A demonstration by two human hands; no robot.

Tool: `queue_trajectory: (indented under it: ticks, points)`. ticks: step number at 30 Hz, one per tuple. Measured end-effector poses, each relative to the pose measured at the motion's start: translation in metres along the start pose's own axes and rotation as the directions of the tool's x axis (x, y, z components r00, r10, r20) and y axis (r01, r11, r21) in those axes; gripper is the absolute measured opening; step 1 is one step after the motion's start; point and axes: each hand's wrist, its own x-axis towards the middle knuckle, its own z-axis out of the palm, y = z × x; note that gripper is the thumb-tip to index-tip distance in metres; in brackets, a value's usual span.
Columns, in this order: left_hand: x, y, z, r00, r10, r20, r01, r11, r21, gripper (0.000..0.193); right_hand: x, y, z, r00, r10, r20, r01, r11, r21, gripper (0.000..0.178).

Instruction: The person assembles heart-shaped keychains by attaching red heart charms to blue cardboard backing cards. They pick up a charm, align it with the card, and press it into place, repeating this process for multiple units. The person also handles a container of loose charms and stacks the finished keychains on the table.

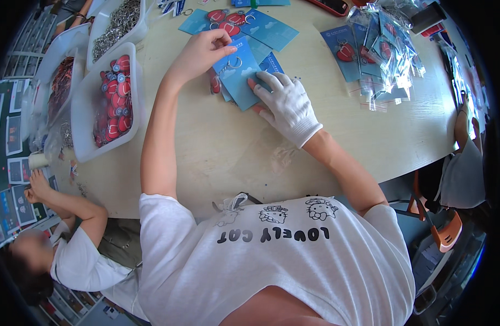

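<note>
A blue card (243, 89) with a cloud print is tilted between my hands above the table. My bare left hand (202, 54) pinches at the card's top left corner, its fingers curled. My right hand (289, 104) wears a white knit glove with some fingertips bare and grips the card's right edge between thumb and fingers. A metal key ring (238, 64) with a short chain lies across the card's face. At the card's left edge a red charm (215, 82) shows in part. More blue cards (271, 65) lie beneath, partly hidden.
Finished-looking cards with red keychains (228, 23) lie at the far side. Clear-bagged cards (383, 54) pile up at right. At left stand white bins (79, 149) of red charms (117, 103) and metal rings (117, 24). Other people sit at left and right.
</note>
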Motion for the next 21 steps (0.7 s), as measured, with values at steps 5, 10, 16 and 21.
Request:
queue_trajectory:
  ticks: [5,10,16,21]
  points:
    - [-0.022,0.08,-0.009,0.976,0.117,-0.186,-0.091,0.986,0.142,0.015,0.0,-0.007,-0.013,0.978,0.052,-0.204,-0.01,0.98,0.2,0.066]
    - [-0.037,0.132,-0.01,0.941,0.049,-0.335,0.011,0.984,0.176,0.014,0.012,-0.015,-0.026,0.896,0.362,-0.256,-0.1,0.727,0.68,0.053]
    - [-0.039,0.13,-0.006,0.913,0.088,-0.399,-0.064,0.995,0.073,0.012,0.009,0.001,-0.025,0.825,0.561,-0.069,-0.199,0.402,0.894,0.022]
    - [-0.043,0.133,-0.006,0.95,0.018,-0.311,-0.068,0.987,-0.148,0.011,0.006,0.002,-0.029,0.747,0.664,-0.04,-0.199,0.281,0.939,0.035]
